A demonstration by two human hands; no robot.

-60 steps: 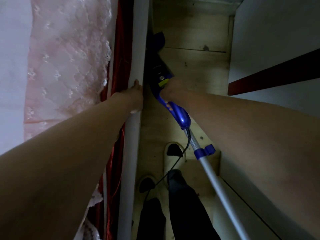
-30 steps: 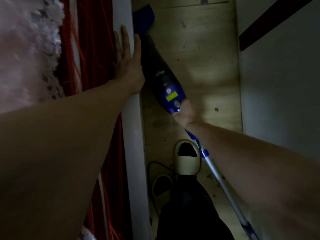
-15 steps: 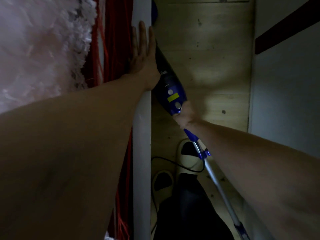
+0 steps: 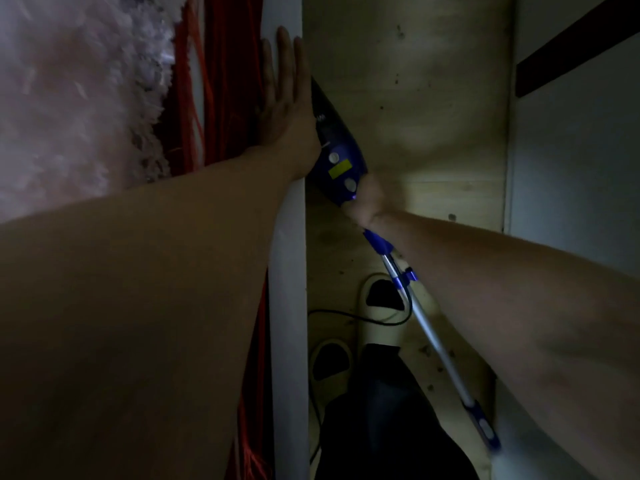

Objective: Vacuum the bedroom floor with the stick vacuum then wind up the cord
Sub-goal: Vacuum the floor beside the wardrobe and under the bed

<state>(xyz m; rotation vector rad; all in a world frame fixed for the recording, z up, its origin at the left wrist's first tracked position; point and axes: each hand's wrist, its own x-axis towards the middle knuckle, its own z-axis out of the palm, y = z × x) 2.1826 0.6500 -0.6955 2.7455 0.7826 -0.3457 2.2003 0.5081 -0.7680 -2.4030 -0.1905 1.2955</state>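
1. Vacuum (image 4: 341, 161) work here is in the narrow strip of wood floor (image 4: 415, 98) between the white bed rail (image 4: 289, 271) and the white cabinet (image 4: 571, 202). Its blue body lies low and angled, the nose running up beside the rail and hidden behind the left hand, so I cannot tell whether the head sits flat on the floor. Judged from this, the step is cleaning along the bed edge; slow, straight strokes parallel to the rail should serve best in so tight a lane.

2. Left hand (image 4: 287, 109) lies flat on the rail, fingers straight and together, gripping nothing. It reads as a brace for the lean forward. Keeping it pressed there, clear of the body just beside it, should steady the reach.

3. Right hand (image 4: 372, 199) is at the rear of the body, where the silver tube (image 4: 429, 337) joins it. Its fingers are turned away and mostly hidden, so the grip is likely but I cannot tell for sure. A firm hold low on the handle would keep the nose from lifting.

4. Cord (image 4: 360, 318) loops black across the floor near the beige slippers (image 4: 381, 306), passing over one of them. That is a trip and snag risk; stepping clear of it and keeping the slack behind the stroke would help. Winding is not yet due.
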